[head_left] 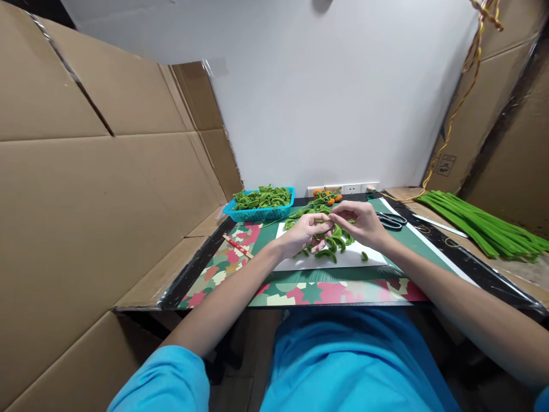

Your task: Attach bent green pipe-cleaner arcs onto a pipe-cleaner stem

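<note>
- The left hand [305,233] is curling its fingers around a green stem [326,224], pinching it from the left side.
- The right hand [359,222] is meeting the left one above the stem, with thumb and fingertips closing on the same piece; the two hands are touching.
- The stem is being held just above a white sheet [343,260], over the middle of the table [484,269].
- More green pieces [328,252] are lying loose on the sheet right under the hands, curved and short.
- A blue basket [261,213] is sitting behind and left of the hands, filled with the same green bits.
- A small cluster of leaves with orange buds [328,197] is lying behind the hands, near the wall.
- Scissors [391,220] are resting just right of the right hand, on the green mat [422,243].
- A bundle of long green sticks [484,226] is lying well apart on the right side of the table.
- A thin red stick [238,246] is lying on the patterned cloth [317,290], left of the left wrist.
- Cardboard walls [86,189] are standing on both sides of the table, and the person's blue shirt [347,366] is filling the bottom of the view.
</note>
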Motion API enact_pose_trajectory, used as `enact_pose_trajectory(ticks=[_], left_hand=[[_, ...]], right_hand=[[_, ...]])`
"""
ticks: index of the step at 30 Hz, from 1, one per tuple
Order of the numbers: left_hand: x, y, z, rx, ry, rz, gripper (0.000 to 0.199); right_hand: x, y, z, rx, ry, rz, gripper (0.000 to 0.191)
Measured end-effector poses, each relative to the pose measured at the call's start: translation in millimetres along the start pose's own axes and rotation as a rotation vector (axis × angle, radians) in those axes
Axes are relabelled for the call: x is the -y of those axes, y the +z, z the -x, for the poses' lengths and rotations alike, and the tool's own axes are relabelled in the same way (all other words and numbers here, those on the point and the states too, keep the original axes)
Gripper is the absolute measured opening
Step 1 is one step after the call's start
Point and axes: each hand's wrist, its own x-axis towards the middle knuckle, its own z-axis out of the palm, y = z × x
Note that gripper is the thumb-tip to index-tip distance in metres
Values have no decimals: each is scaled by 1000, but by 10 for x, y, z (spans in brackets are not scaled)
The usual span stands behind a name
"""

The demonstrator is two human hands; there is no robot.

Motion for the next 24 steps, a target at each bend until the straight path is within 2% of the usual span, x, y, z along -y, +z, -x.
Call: enact_pose_trajectory(ticks=[9,17,24], left_hand=[[13,35,-34,-51,-18,42,50],[45,75,-85,-199,99,-1,49],[101,96,-72,-331,236,-250,40]], right_hand=[[-20,94,20,-146,-22,32,34],[-86,105,18,-88,109,-134,27],[-65,114,33,-75,110,-167,31]])
